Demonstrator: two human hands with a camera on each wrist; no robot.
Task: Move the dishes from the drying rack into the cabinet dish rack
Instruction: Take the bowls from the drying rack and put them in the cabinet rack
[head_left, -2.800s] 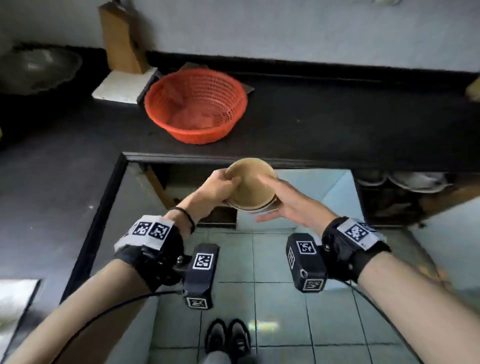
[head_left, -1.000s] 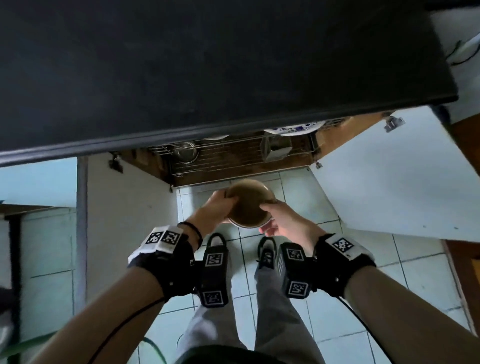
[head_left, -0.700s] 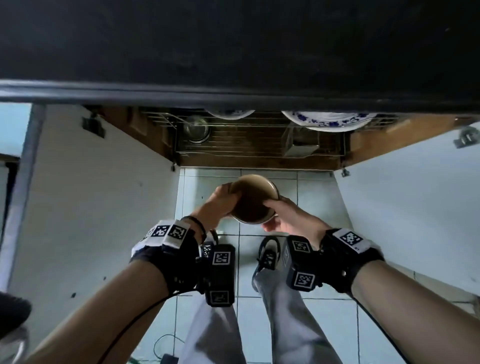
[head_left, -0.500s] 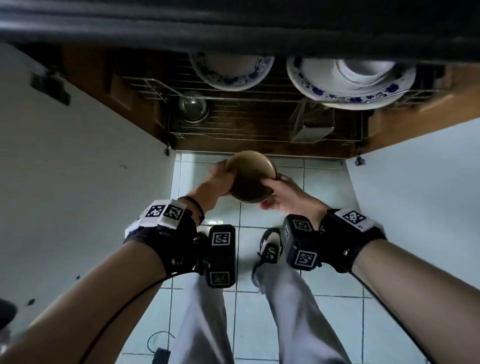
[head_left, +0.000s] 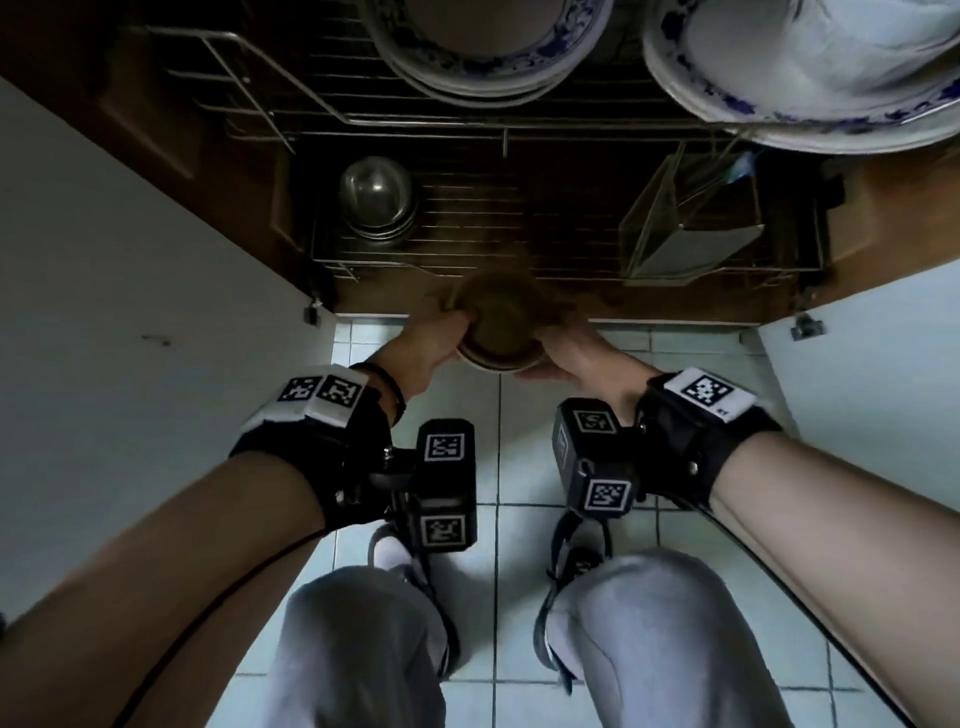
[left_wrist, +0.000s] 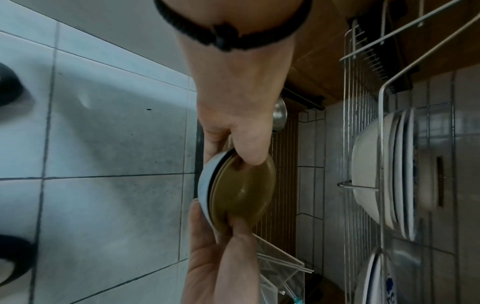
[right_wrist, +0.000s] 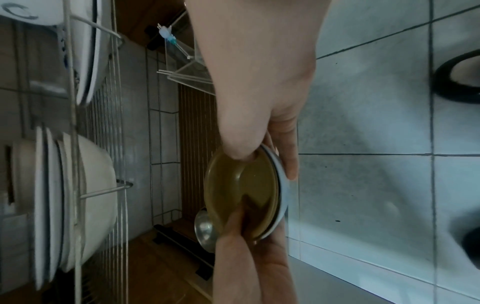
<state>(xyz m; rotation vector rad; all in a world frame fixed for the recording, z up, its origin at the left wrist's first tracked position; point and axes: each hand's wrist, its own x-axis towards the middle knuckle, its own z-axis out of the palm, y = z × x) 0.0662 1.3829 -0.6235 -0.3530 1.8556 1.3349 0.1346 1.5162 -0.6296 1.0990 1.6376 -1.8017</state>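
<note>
Both the left hand (head_left: 431, 343) and right hand (head_left: 571, 353) pinch opposite rims of the small stacked bowls (left_wrist: 239, 191), thumbs inside, just before the cabinet dish rack (head_left: 467, 228); rigid, light, likely breakable and slippery, so grip the rims.

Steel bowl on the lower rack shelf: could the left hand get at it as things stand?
Probably not yet. The way to the steel bowl looks open, but the left hand shares its grip on the stacked small dishes with the right hand.
</note>
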